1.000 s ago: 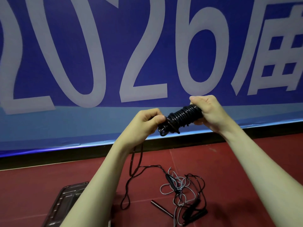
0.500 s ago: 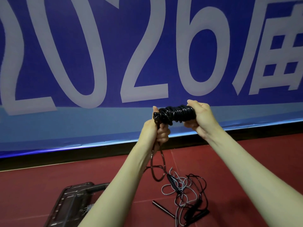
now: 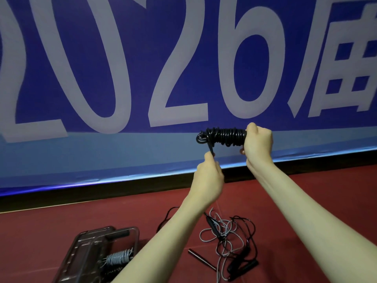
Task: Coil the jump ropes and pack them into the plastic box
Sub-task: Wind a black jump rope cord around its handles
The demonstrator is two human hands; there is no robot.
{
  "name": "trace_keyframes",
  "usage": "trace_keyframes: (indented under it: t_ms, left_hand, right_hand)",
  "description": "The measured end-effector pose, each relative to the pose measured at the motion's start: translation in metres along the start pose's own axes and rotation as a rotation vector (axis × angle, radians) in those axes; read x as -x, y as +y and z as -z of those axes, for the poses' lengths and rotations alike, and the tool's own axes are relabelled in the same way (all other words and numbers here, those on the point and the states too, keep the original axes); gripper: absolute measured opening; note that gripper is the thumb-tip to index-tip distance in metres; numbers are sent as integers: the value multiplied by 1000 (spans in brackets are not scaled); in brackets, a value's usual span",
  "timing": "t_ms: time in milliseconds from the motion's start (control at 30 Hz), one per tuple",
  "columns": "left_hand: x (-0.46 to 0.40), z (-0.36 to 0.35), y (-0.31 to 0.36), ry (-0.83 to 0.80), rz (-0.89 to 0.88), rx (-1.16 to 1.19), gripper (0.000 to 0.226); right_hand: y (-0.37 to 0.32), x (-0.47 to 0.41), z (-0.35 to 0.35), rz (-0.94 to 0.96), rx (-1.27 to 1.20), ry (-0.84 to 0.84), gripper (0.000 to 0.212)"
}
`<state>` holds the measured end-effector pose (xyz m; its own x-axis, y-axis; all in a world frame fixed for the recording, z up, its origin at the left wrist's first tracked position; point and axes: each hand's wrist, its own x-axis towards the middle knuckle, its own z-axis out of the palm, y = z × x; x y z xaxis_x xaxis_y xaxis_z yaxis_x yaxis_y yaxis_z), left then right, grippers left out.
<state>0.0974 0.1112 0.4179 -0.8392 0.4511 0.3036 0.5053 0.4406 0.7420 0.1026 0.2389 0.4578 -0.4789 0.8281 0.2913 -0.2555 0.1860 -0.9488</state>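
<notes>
Right hand (image 3: 258, 142) grips the coiled black rope (image 3: 223, 135) while left hand (image 3: 209, 172) pinches its loose tail, apparently cinching the bundle; next, into the plastic box (image 3: 85, 254).

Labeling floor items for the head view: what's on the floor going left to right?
Plastic box with a coiled grey rope inside → loose stick handle → tangle of grey and black ropes with black handles at its right end.
</notes>
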Motion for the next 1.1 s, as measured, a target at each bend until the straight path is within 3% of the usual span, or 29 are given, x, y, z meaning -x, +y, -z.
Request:
trace_keyframes:
  t_ms: [167, 300, 467, 567, 767, 867, 967, 1100]
  left_hand:
    - [4, 8, 8, -59, -115, -341, 8]
    - [4, 26, 17, -92, -246, -592, 19]
    - [-1, 57, 19, -27, -332, -621, 19]
    - [-3, 70, 20, 59, -353, -553, 28]
    - [-5, 83, 10, -78, -372, -487, 32]
    - [-5, 84, 7, -9, -458, -430, 48]
    - [-5, 87, 5, 35, -512, -102, 45]
    - [-6, 79, 6, 59, -405, 325, 30]
  right_hand:
    - [5, -6, 12, 297, 221, 25, 45]
    - [8, -7, 18, 572, 314, -13, 49]
    - [3, -11, 22, 635, 370, -157, 48]
    - [0, -11, 24, 588, 365, -307, 50]
    - [-7, -15, 31, 378, 344, -692, 43]
    - [-4, -20, 36, 217, 237, -802, 41]
    - [-2, -19, 37, 44, 46, -829, 39]
    - [-3, -9, 26, -133, -187, -799, 48]
